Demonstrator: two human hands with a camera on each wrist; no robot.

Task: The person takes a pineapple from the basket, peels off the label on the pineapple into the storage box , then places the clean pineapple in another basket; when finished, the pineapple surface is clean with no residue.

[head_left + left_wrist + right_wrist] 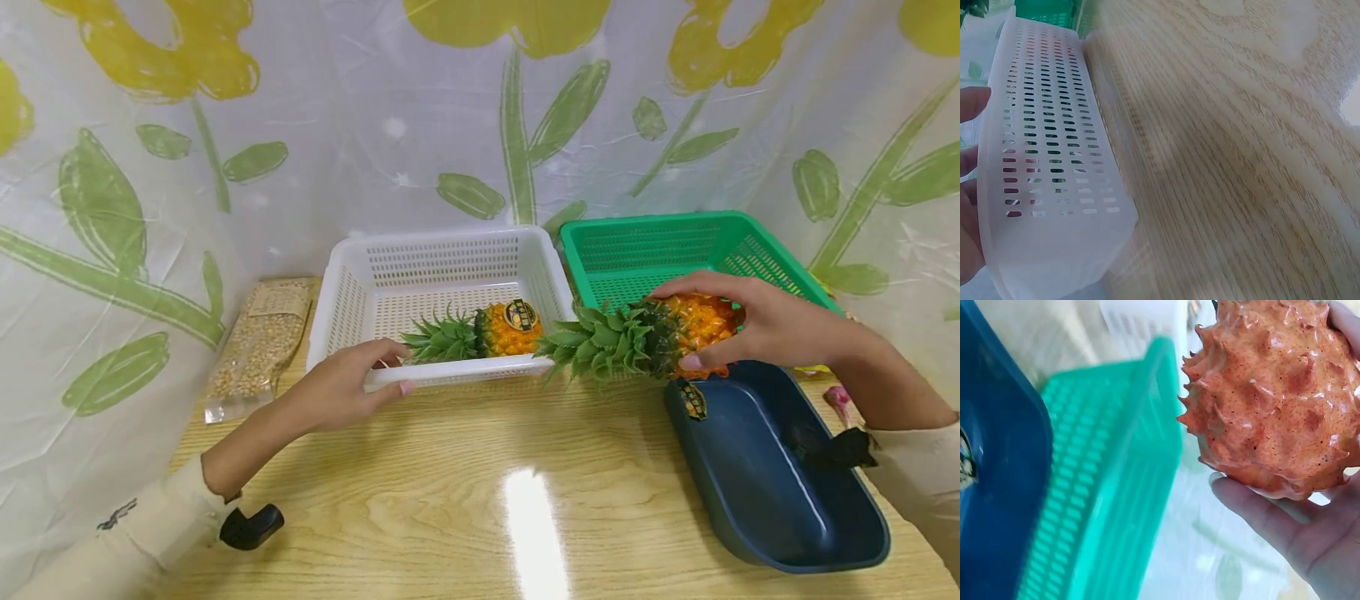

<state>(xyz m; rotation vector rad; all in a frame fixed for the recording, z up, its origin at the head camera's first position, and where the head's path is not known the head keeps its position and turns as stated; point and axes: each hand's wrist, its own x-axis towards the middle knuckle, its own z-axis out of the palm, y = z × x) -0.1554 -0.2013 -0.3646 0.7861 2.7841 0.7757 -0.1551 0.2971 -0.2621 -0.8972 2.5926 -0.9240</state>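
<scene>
The pineapple (678, 333) in the right hand (757, 321) is up in the air, lying on its side, above the gap between the green basket (660, 242) and the blue tub (765, 483). Its green leaves point left, toward the white basket (341, 308), and its orange body points right. The right hand comes in from the right side, with the arm in a pale sleeve. The fingers curl over the top of the fruit and the thumb goes under it, so the hand wraps round the orange part. In the right wrist view the bumpy orange skin rests against the fingers (1260, 512) and palm. A small round tag hangs below the fruit, over the tub. The left hand (352, 387) reaches forward from the lower left. Its thumb lies along the near rim of the white basket and its fingers curl over the front edge, gripping it. In the left wrist view the fingertips (972, 103) sit just behind the holed white wall. A second pineapple (480, 332) lies on its side inside the white basket, leaves to the left too. All the baskets and the tub sit on a light wooden surface (480, 500). A clear bag of pale grains (258, 346) lies at the left of the white basket.
</scene>
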